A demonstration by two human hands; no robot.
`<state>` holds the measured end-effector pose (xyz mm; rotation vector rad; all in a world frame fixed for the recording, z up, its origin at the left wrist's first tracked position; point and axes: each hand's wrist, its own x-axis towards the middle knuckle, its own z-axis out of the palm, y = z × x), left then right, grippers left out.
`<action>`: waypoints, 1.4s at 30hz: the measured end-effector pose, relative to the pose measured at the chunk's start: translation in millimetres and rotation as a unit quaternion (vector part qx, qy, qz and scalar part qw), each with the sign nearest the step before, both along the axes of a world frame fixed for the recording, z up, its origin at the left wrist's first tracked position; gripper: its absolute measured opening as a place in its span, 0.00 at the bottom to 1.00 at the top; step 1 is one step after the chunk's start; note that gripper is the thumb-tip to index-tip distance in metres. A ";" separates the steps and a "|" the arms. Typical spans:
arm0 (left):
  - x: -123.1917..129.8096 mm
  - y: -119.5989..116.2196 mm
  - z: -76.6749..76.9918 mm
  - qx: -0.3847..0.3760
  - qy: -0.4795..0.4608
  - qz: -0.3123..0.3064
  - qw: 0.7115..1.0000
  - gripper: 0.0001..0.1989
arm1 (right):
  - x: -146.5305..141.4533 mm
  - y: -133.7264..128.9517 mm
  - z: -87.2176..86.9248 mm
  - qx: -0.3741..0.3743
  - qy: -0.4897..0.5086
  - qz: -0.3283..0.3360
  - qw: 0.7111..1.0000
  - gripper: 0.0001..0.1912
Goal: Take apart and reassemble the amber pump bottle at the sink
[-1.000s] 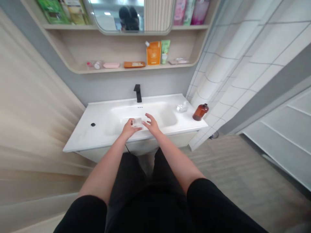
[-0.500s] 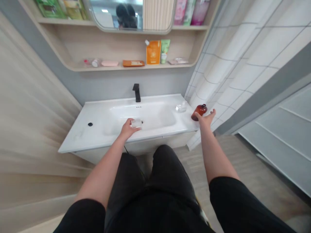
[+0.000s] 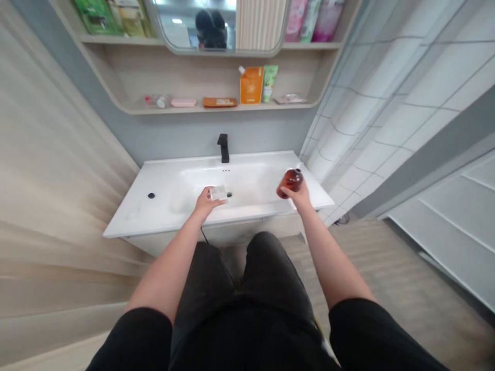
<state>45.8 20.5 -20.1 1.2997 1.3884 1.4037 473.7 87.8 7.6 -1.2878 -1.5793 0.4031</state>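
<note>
My left hand [image 3: 204,203] is closed around a small clear container [image 3: 218,193], held over the front part of the white sink [image 3: 247,185]. What the container holds, if anything, cannot be made out. On the other side, my right hand [image 3: 299,196] grips a reddish-brown bottle [image 3: 290,183] above the right end of the basin. The bottle leans, its dark open neck pointing up and to the right. Behind the bottle, a clear object on the counter is mostly hidden.
A black faucet [image 3: 223,148] rises at the back of the sink. Above runs a shelf [image 3: 174,110] with an orange pouch [image 3: 251,85], a green tube [image 3: 269,83] and small packs, below a mirror [image 3: 193,31]. A curtain [image 3: 58,154] hangs at left; white tiles [image 3: 386,118] line the right.
My right hand has closed on the bottle and carried it left, off the counter's right end to over the basin. My left hand still holds the clear container in nearly the same place.
</note>
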 end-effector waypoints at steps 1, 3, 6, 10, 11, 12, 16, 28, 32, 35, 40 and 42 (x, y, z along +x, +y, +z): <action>0.2 -0.1 0.6 0.002 -0.012 0.000 1.000 0.43 | -26.6 -5.9 -1.9 -0.038 0.045 0.055 0.997 0.44; 0.2 0.0 3.0 0.010 -0.031 0.006 0.999 0.44 | -79.5 -15.4 -2.9 -0.077 0.087 0.131 0.985 0.47; -2.9 1.1 8.5 0.027 -0.027 0.017 0.999 0.45 | -144.4 -19.2 0.3 -0.107 0.093 0.228 0.963 0.46; -13.3 5.0 15.0 0.036 -0.004 -0.005 0.999 0.45 | -192.7 -7.0 0.9 -0.174 0.111 0.268 0.941 0.44; -15.8 6.1 15.8 0.037 -0.003 -0.007 0.999 0.46 | -199.3 -2.9 -0.9 -0.192 0.107 0.271 0.937 0.43; -17.8 7.1 16.1 0.037 -0.003 -0.004 0.999 0.46 | -204.4 0.8 -3.4 -0.207 0.100 0.272 0.934 0.43; -20.4 9.2 13.8 0.029 -0.017 0.019 0.999 0.44 | -213.7 9.4 -15.6 -0.237 0.066 0.261 0.933 0.41; -29.2 13.5 -0.1 0.044 0.000 0.033 0.998 0.42 | -209.0 13.0 -27.3 -0.201 0.039 0.271 0.941 0.45; -29.0 13.5 -0.8 0.042 0.017 0.032 0.998 0.44 | -208.7 13.6 -28.5 -0.173 0.007 0.269 0.948 0.43; -27.6 12.0 1.6 0.033 0.042 0.031 0.998 0.44 | -209.1 15.4 -29.4 -0.165 -0.014 0.262 0.951 0.43; -27.0 12.2 0.2 0.021 0.049 0.030 0.998 0.48 | -209.0 18.3 -32.3 -0.153 -0.047 0.258 0.953 0.45; -27.5 13.3 -2.2 0.021 0.048 0.042 0.998 0.49 | -208.5 18.8 -33.8 -0.148 -0.055 0.257 0.953 0.46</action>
